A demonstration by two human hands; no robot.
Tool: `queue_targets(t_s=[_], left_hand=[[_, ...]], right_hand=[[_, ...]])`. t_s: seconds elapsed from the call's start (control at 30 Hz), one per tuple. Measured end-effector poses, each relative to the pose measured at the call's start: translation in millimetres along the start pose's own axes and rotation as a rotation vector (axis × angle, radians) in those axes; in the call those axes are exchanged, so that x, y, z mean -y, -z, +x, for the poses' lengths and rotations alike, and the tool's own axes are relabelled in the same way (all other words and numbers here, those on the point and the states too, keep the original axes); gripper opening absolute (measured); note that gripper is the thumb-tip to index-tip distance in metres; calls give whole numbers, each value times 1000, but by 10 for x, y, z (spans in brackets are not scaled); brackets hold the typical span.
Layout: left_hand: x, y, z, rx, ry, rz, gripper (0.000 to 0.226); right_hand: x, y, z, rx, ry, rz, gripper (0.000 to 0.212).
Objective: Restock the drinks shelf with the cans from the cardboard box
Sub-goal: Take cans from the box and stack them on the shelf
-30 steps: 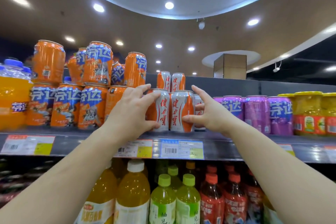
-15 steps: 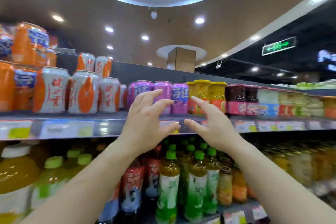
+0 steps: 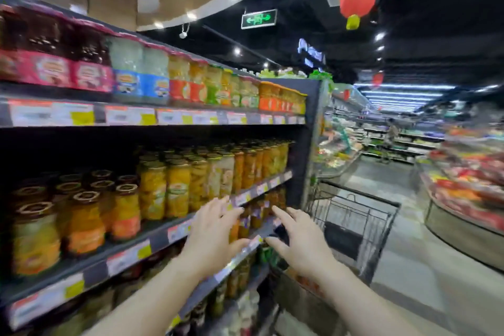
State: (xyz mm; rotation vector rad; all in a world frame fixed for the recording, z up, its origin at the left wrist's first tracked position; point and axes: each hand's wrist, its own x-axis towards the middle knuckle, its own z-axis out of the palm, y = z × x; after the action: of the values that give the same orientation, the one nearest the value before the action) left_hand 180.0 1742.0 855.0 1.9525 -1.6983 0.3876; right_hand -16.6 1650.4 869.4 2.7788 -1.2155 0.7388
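Observation:
My left hand [image 3: 211, 237] and my right hand [image 3: 298, 241] are both held out in front of me, fingers spread and relaxed, holding nothing. They hover in the air beside the shelving [image 3: 131, 254], near its right end. No drink cans are in view now. A brownish cardboard edge [image 3: 308, 285] shows low under my right wrist, inside the cart area; it is blurred and mostly hidden by my arm.
The shelves hold jars of preserved fruit [image 3: 174, 188] and bottled goods [image 3: 128, 73]. A wire shopping cart [image 3: 354, 215] stands just right of the shelf end. The aisle floor [image 3: 409, 267] runs ahead to the right, past a display counter [image 3: 469, 215].
The view has swung right, away from the orange and silver cans. Both hands left the cans and dropped lower, still empty, now in front of the jar shelves and cart.

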Motion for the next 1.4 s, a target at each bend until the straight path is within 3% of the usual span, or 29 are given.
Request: queue_targets(t_s=[0.27, 0.47, 0.73, 0.97, 1.1, 1.4], left_hand=[[-690, -1836, 1012, 198, -144, -28, 77], [-807, -2986, 1946, 329, -180, -72, 77], [-983, -4223, 2804, 469, -190, -98, 78], [-1221, -5446, 3166, 593, -50, -99, 81], [-1254, -6144, 3220, 662, 80, -128, 84], [-1183, -7504, 3050, 721, 347, -234, 82]], right_hand=[[-1680, -860, 272, 106, -272, -165, 70], [-2688, -1458, 801, 206, -505, -126, 73], [-3954, -1858, 1212, 290, -680, -68, 76], [-5255, -2455, 1510, 421, -695, -20, 81], [-5885, -2990, 1762, 541, -606, -17, 83], [-6380, -4497, 1995, 683, -541, 85, 79]])
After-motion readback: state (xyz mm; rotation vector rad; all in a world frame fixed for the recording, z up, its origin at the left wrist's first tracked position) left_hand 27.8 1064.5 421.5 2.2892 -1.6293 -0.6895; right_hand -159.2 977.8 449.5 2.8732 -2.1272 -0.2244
